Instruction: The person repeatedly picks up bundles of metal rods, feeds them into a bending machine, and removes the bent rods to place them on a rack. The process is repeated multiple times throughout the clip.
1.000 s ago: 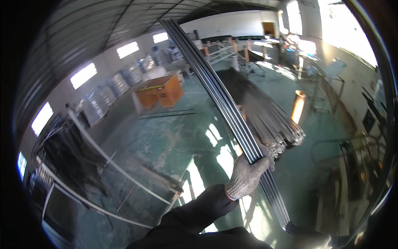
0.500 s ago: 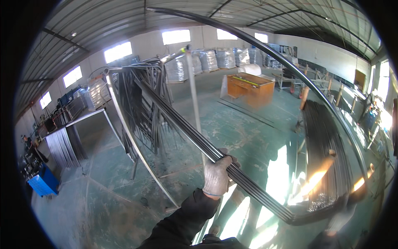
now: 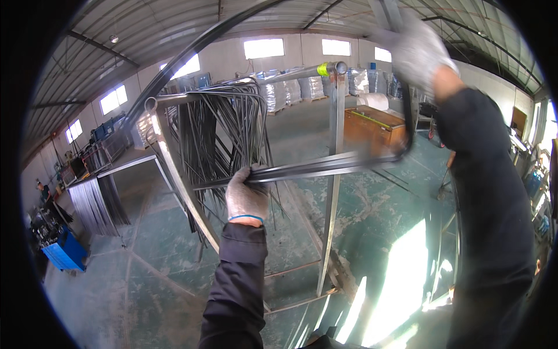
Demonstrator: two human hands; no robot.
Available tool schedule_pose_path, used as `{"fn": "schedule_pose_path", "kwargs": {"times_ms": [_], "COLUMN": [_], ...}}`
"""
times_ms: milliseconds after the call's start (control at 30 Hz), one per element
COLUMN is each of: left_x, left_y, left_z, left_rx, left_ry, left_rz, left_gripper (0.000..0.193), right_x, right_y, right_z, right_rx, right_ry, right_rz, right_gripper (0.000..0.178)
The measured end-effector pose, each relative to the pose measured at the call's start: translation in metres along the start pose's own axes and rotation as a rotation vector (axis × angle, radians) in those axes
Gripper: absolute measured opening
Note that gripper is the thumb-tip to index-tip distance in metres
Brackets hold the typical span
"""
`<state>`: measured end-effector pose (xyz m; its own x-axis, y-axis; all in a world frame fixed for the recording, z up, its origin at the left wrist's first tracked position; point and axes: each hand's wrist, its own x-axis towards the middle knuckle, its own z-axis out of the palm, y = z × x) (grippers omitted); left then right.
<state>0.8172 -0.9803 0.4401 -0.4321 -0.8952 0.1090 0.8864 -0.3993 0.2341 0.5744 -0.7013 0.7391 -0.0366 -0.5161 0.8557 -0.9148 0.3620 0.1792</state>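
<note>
A bundle of dark, bent metal rods point(image 3: 314, 166) stretches across in front of me, turning upward at a rounded bend on the right. My left hand point(image 3: 247, 196), in a pale work glove, is wrapped round its lower run. High on the right, my gloved right hand point(image 3: 415, 55) closes on the upright run of the same bundle; motion blurs its fingers. The upper run sweeps away overhead to the left. Just beyond my left hand stands a metal rack point(image 3: 336, 128), with many similar bent rods point(image 3: 203, 128) hanging from its top bar.
A second low rack with hanging rods point(image 3: 96, 203) is at the left, near a blue machine base point(image 3: 64, 250). An orange-brown wooden desk point(image 3: 375, 128) stands beyond the rack post. Wrapped pallets point(image 3: 311, 85) line the far wall. A person point(image 3: 40, 189) is at the far left.
The bundle has swung up from its downward slant to nearly level, its bend rising. My right hand has risen from the lower right to the upper right. The rack now appears nearer.
</note>
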Motion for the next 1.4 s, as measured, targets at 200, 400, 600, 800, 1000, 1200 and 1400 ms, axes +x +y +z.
{"fn": "schedule_pose_path", "kwargs": {"times_ms": [200,400,600,800,1000,1200,1400], "left_x": [-0.01,-0.111,-0.267,-0.288,-0.383,-0.467,-0.458], "left_y": [0.029,-0.086,-0.315,-0.537,-0.72,-0.816,-0.887], "left_z": [-0.092,-0.263,-0.309,-0.175,-0.058,-0.034,-0.074], "left_rx": [0.551,0.567,0.499,0.941,0.979,0.982,1.233], "left_ry": [-0.271,-0.13,0.478,0.027,-0.348,-0.399,-0.307], "left_rz": [0.067,-0.289,-1.259,-1.126,-1.243,-1.542,-1.556], "left_gripper": [0.027,0.029,0.016,0.012,0.022,0.03,0.03], "right_x": [-0.109,-0.406,-0.714,-0.905,-0.967,-0.994,-1.019], "right_y": [-0.147,-0.074,0.102,0.282,0.418,0.529,0.599], "right_z": [0.081,0.124,0.047,-0.078,-0.126,-0.109,-0.07], "right_rx": [0.445,0.635,0.364,-0.06,-0.275,-0.421,-0.461], "right_ry": [0.235,-0.759,-0.846,-0.645,-0.743,-0.754,-0.735], "right_rz": [-0.31,-0.015,1.303,1.766,1.853,1.824,1.758], "right_gripper": [0.042,0.048,0.045,0.064,0.087,0.12,0.125]}}
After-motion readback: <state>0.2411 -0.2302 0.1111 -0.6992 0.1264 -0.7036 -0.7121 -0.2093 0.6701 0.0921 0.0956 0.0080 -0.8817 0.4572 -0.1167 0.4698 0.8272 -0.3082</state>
